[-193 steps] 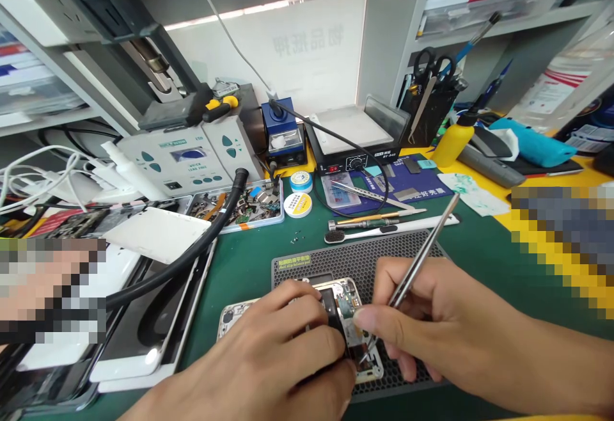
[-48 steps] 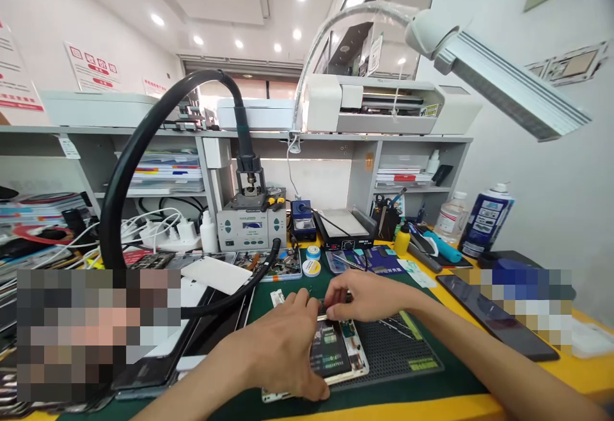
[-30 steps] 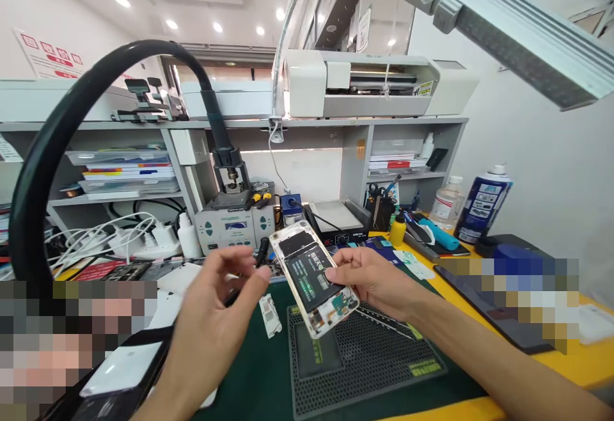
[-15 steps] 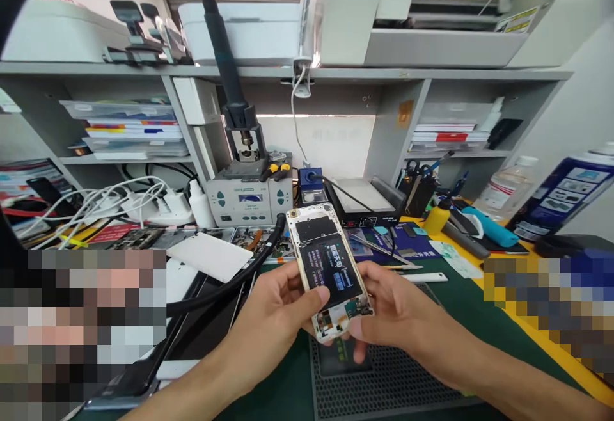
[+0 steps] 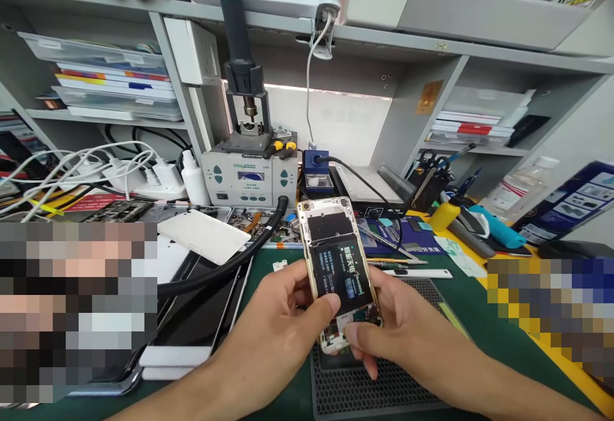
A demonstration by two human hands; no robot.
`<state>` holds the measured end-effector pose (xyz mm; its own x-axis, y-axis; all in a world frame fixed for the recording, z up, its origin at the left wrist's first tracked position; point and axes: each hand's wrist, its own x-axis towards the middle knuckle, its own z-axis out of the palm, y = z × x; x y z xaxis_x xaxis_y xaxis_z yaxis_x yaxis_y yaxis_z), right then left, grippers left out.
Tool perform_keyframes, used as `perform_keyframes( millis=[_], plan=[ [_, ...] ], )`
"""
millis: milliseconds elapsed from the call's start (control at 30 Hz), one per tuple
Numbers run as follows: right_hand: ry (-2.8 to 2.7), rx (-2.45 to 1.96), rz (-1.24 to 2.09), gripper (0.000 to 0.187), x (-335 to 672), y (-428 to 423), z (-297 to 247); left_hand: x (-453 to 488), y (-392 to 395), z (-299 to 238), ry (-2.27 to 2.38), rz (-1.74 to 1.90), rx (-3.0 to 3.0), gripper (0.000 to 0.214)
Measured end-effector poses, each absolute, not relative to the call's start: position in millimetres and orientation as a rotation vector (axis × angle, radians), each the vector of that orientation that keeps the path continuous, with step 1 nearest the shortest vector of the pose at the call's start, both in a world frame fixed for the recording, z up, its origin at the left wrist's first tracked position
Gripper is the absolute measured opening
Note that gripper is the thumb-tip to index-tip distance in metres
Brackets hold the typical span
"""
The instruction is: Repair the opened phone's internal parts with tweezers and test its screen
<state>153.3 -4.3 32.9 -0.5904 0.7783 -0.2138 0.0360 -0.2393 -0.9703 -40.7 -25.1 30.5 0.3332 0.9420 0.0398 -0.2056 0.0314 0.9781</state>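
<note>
An opened phone [image 5: 336, 261] with a gold frame, black battery and bare circuit board is held up above the bench, back side toward me. My left hand [image 5: 278, 338] grips its left edge, thumb pressed on the battery's lower corner. My right hand [image 5: 407, 338] holds the lower right end, thumb on the board near the bottom. Both hands are closed on the phone. Below them lies a black perforated work mat [image 5: 369, 389] on the green bench cover [image 5: 268, 261].
A grey rework station [image 5: 247, 174] with a thick black hose [image 5: 225, 267] stands behind. White phone panels [image 5: 201, 235] lie at the left. A hot plate [image 5: 359, 187], tweezers and tools [image 5: 407, 270], a yellow bottle [image 5: 444, 216] and a tool holder [image 5: 426, 184] sit at the right.
The phone was lifted off the mat into the air; my left hand came back onto it, so both hands hold it. The view has dropped toward the bench.
</note>
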Motion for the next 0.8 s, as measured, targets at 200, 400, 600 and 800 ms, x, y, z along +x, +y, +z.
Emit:
perform_keyframes(
  millis=[200, 400, 600, 800],
  plan=[
    [-1.462, -0.938, 1.956, 0.042, 157.3, 0.5, 35.8, -41.5, -21.6, 28.8, 0.785, 1.002, 1.184, 0.024],
    [-1.442, -0.895, 1.979, 0.038, 161.0, 0.5, 34.0, -43.3, -23.1, 26.6, 0.733, 0.95, 1.139, 0.026],
    [-1.468, -0.802, 1.999, 0.032, 160.9, -3.0, 34.1, -37.9, -26.4, 23.4, 0.749, 0.831, 1.112, 0.041],
    [-1.472, -0.786, 2.024, 0.036, 164.1, -3.1, 36.8, -39.8, -25.0, 28.1, 0.714, 0.831, 1.101, 0.046]
  ],
)
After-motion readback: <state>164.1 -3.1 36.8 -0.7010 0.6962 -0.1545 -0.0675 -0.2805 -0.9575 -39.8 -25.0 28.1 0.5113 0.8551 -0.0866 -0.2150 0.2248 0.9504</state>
